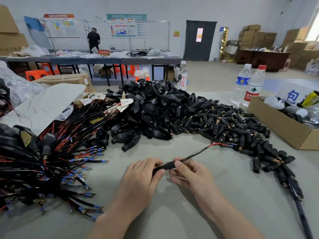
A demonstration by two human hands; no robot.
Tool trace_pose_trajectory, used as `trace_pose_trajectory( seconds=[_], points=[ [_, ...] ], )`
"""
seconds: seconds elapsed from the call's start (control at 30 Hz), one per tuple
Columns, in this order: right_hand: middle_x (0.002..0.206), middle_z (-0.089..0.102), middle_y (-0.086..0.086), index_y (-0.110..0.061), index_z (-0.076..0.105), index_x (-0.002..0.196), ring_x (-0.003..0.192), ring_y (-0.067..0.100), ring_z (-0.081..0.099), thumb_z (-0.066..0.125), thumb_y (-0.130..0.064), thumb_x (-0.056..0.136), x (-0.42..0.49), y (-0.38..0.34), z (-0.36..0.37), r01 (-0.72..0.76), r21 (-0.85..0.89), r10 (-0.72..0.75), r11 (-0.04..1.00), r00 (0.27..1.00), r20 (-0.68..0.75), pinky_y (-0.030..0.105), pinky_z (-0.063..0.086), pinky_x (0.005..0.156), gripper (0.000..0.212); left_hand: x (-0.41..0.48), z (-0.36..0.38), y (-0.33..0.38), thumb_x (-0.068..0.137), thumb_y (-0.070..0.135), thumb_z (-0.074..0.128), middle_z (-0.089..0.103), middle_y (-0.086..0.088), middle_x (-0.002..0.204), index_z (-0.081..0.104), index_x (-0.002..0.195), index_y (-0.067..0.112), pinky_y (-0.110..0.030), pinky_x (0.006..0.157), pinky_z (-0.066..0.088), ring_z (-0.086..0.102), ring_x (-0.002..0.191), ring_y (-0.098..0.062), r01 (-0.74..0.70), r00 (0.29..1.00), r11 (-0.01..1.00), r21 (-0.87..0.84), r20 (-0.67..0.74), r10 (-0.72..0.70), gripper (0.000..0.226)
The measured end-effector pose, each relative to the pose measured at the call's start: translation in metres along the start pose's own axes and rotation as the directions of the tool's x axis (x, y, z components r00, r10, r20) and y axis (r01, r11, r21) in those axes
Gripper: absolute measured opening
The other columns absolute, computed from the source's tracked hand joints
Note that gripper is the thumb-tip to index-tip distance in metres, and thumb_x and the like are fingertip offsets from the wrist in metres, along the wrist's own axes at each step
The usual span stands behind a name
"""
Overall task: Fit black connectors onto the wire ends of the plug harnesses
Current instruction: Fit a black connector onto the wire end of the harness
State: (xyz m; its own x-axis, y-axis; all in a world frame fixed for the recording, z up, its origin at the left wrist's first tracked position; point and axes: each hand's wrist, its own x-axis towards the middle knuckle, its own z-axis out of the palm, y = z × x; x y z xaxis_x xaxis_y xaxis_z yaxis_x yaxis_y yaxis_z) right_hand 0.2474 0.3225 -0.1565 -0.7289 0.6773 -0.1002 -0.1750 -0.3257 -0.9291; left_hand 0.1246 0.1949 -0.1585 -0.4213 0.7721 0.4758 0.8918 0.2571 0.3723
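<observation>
My left hand (pixel 143 176) and my right hand (pixel 189 171) meet over the grey table (pixel 172 213), both gripping one black harness (pixel 193 155). A black sleeve-like part (pixel 166 166) sits on it between my fingertips. The cable runs up and right, ending in thin red and blue wire ends (pixel 222 144) near the pile of small black connectors (pixel 233 125). A heap of larger black plug shells (pixel 151 107) lies behind. Many harnesses (pixel 57 152) with red and black wires and blue-tipped terminals are piled at the left.
An open cardboard box (pixel 283 125) stands at the right edge. Three water bottles (pixel 248 85) stand behind the connector pile. A white sheet (pixel 51 102) and plastic bags lie at the far left. A person stands at a far bench.
</observation>
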Motion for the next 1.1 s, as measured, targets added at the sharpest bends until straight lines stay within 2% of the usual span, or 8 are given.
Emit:
trace_pose_trajectory(
  seconds=[0.1, 0.27, 0.5, 0.8, 1.0, 1.1],
  points=[
    [0.089, 0.074, 0.012, -0.003, 0.069, 0.104, 0.081, 0.017, 0.072, 0.062, -0.010, 0.095, 0.004, -0.003, -0.003, 0.020, 0.034, -0.017, 0.999, 0.996, -0.084, 0.022, 0.058, 0.067, 0.013, -0.003, 0.000, -0.011, 0.091, 0.059, 0.043, 0.059, 0.021, 0.112, 0.056, 0.126, 0.029, -0.025, 0.093, 0.040, 0.055, 0.104, -0.001, 0.029, 0.998, 1.000, -0.002, 0.047, -0.029, 0.047],
    [0.092, 0.074, 0.009, -0.004, 0.068, 0.106, 0.087, 0.019, 0.073, 0.062, -0.013, 0.095, 0.005, -0.005, -0.006, 0.027, 0.078, -0.019, 0.997, 0.995, -0.100, 0.024, 0.059, 0.068, 0.016, -0.004, 0.000, -0.015, 0.092, 0.049, 0.060, 0.052, 0.030, 0.111, 0.052, 0.124, 0.040, -0.025, 0.093, 0.043, 0.048, 0.106, 0.005, 0.083, 0.995, 0.992, -0.097, 0.067, -0.077, 0.035],
    [0.106, 0.074, 0.013, -0.005, 0.065, 0.110, 0.096, 0.023, 0.073, 0.058, -0.012, 0.096, 0.007, -0.006, -0.013, 0.049, 0.104, -0.046, 0.993, 0.998, -0.030, 0.026, 0.059, 0.072, 0.017, -0.002, -0.003, -0.011, 0.087, 0.048, 0.065, 0.054, 0.027, 0.113, 0.049, 0.118, 0.050, -0.021, 0.086, 0.044, 0.053, 0.109, 0.002, 0.139, 0.990, 0.944, -0.298, 0.025, -0.138, 0.034],
    [0.112, 0.073, 0.011, -0.006, 0.065, 0.111, 0.102, 0.025, 0.071, 0.052, -0.004, 0.098, 0.007, -0.009, -0.017, 0.077, 0.097, -0.083, 0.992, 0.995, 0.058, 0.028, 0.059, 0.078, 0.018, -0.001, -0.002, -0.013, 0.072, 0.069, 0.061, 0.055, 0.037, 0.115, 0.047, 0.120, 0.061, -0.016, 0.085, 0.042, 0.054, 0.108, 0.010, 0.245, 0.967, 0.867, -0.434, 0.045, -0.251, 0.050],
    [0.114, 0.073, 0.011, -0.006, 0.064, 0.108, 0.107, 0.028, 0.069, 0.049, 0.001, 0.099, 0.007, -0.008, -0.019, 0.127, 0.082, -0.135, 0.988, 0.986, 0.098, 0.027, 0.058, 0.082, 0.019, 0.000, -0.006, -0.009, 0.073, 0.059, 0.066, 0.061, 0.032, 0.111, 0.047, 0.117, 0.059, -0.012, 0.082, 0.039, 0.058, 0.104, 0.008, 0.288, 0.956, 0.811, -0.509, 0.109, -0.271, 0.047],
    [0.115, 0.072, 0.009, -0.009, 0.063, 0.103, 0.109, 0.027, 0.069, 0.046, 0.002, 0.100, 0.008, -0.006, -0.019, 0.163, 0.050, -0.168, 0.985, 0.978, 0.123, 0.028, 0.057, 0.083, 0.020, 0.001, -0.008, -0.009, 0.075, 0.054, 0.068, 0.065, 0.026, 0.110, 0.049, 0.116, 0.059, -0.014, 0.084, 0.040, 0.061, 0.104, 0.004, 0.312, 0.950, 0.781, -0.541, 0.147, -0.277, 0.045]
  ],
)
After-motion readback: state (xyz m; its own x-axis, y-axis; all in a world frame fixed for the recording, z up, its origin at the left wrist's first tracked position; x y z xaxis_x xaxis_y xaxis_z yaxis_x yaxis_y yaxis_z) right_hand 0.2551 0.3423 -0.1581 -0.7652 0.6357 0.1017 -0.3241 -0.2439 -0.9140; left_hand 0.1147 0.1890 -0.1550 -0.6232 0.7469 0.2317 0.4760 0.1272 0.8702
